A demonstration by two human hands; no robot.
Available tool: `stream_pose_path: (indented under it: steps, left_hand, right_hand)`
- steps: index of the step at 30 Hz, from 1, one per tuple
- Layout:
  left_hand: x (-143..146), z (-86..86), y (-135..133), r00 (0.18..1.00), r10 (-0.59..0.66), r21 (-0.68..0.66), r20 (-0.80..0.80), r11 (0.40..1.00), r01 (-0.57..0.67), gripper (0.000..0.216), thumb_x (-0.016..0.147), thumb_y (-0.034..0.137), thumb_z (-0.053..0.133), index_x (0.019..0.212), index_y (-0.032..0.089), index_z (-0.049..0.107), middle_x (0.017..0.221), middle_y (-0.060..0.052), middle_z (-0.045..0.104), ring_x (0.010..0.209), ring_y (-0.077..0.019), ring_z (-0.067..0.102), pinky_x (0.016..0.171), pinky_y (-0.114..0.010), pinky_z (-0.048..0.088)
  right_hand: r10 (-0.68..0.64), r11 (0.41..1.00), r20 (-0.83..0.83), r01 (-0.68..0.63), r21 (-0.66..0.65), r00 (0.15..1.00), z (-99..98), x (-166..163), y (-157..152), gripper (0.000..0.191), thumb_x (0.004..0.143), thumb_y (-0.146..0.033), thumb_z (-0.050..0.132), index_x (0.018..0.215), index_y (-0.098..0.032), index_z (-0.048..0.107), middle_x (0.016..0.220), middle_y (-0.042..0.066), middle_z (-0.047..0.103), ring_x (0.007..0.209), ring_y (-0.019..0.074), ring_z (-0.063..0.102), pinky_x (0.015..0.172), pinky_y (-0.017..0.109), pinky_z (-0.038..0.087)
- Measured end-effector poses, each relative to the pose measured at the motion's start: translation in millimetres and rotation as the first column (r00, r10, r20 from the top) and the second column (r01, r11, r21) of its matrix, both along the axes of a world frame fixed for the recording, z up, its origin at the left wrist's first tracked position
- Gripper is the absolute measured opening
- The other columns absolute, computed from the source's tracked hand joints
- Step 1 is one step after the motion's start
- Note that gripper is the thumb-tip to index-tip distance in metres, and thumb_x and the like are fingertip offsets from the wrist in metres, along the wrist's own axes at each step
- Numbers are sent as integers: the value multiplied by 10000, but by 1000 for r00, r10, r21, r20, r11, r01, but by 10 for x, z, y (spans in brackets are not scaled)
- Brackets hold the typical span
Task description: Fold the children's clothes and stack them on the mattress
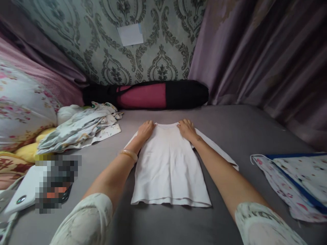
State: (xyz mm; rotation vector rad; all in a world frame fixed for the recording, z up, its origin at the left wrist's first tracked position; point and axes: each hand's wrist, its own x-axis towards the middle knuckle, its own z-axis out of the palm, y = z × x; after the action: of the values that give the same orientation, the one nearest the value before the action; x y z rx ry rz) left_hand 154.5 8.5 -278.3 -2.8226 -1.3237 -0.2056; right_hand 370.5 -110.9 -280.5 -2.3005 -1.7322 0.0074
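A small white long-sleeved shirt (170, 163) lies spread on the grey bed sheet (227, 122), its neckline away from me and its hem toward me. My left hand (146, 129) is closed on the shirt's left shoulder beside the collar. At the opposite shoulder, my right hand (187, 128) has its fingers curled over the fabric, also closed on it. The right sleeve stretches out past my right forearm, while my left arm partly hides the other sleeve. Soft creases run down the shirt's front.
Crumpled patterned clothes (81, 127) lie at the left by a floral pillow (22, 105). Nearer on that side are a white device (28, 190) and a blurred-out item. A black and pink rolled bag (143, 96) lies along the wall. Folded printed fabrics (301, 180) are at right.
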Motion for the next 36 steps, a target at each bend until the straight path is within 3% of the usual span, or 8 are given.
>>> stream_pose_path:
  steps: [6, 11, 14, 18, 22, 26, 30, 36]
  left_hand:
    - [21, 138, -142, 997, 55, 62, -48, 997, -52, 330, 965, 320, 402, 1222, 130, 483, 1223, -197, 534, 1150, -313, 506, 932, -419, 396]
    - [123, 297, -426, 999, -32, 61, 6, 998, 32, 373, 935, 274, 446, 1290, 160, 448, 1277, -173, 507, 1170, -309, 489, 948, -422, 387]
    - [338, 332, -629, 988, -144, -6, 55, 990, 144, 345, 925, 231, 444, 1260, 160, 494, 1273, -160, 530, 1155, -294, 514, 951, -421, 410]
    - [795, 207, -903, 913, -355, -107, 201, 918, 381, 344, 908, 138, 406, 1223, 135, 544, 1237, -147, 588, 1173, -247, 541, 997, -380, 431]
    - [1175, -60, -1119, 823, -444, -160, 353, 838, 521, 416, 876, 64, 351, 1238, 121, 549, 1262, -135, 607, 1191, -206, 552, 1040, -361, 433]
    - [1264, -269, -1199, 809, -410, -97, 421, 867, 489, 504, 852, 49, 346, 1325, 127, 500, 1357, -137, 559, 1279, -207, 495, 1107, -383, 383]
    - [1234, -284, -1229, 824, -379, -83, 421, 888, 451, 478, 903, 100, 315, 1345, 150, 488, 1362, -116, 567, 1277, -188, 502, 1120, -382, 371]
    - [1227, -121, -1371, 888, -364, -115, 281, 906, 407, 458, 974, 360, 362, 1363, 147, 477, 1471, -125, 458, 1388, -242, 371, 1160, -436, 274]
  right_hand:
    - [10, 999, -281, -19, -30, 960, 303, 336, -202, 338, 982, -310, 424, 1244, -172, 586, 1260, 136, 598, 1168, 229, 533, 970, 305, 400]
    - [-180, 980, -363, 134, -146, 914, 496, 776, -1188, 494, 973, -537, 355, 956, -171, 687, 882, 107, 708, 826, 220, 646, 786, 324, 488]
    - [-243, 963, -401, 172, -206, 883, 468, 798, -1782, 484, 912, -604, 458, 942, -182, 692, 895, 104, 716, 831, 229, 660, 756, 321, 502]
    - [-175, 973, -415, 92, -211, 893, 383, 603, -2113, 477, 748, -396, 732, 1161, -185, 622, 1084, 91, 692, 948, 241, 654, 799, 296, 499]
    - [-98, 968, -418, -10, -249, 903, 427, 506, -2071, 496, 741, -135, 644, 1227, -189, 558, 1106, 59, 676, 994, 215, 631, 798, 256, 479]
    - [2, 992, -36, -6, -122, 999, 631, 611, -2071, 512, 794, 1, 468, 1265, -190, 529, 1163, 103, 638, 1048, 233, 569, 858, 301, 422]
    - [28, 1000, 479, -18, -24, 877, 715, 822, -2169, 353, 923, -83, 366, 1175, -169, 597, 1099, 184, 615, 1014, 303, 503, 855, 400, 353]
    - [162, 966, 490, -35, -258, 856, 420, 1019, -2270, 337, 896, -60, 405, 1097, -160, 657, 1067, 172, 650, 1011, 290, 538, 839, 387, 356]
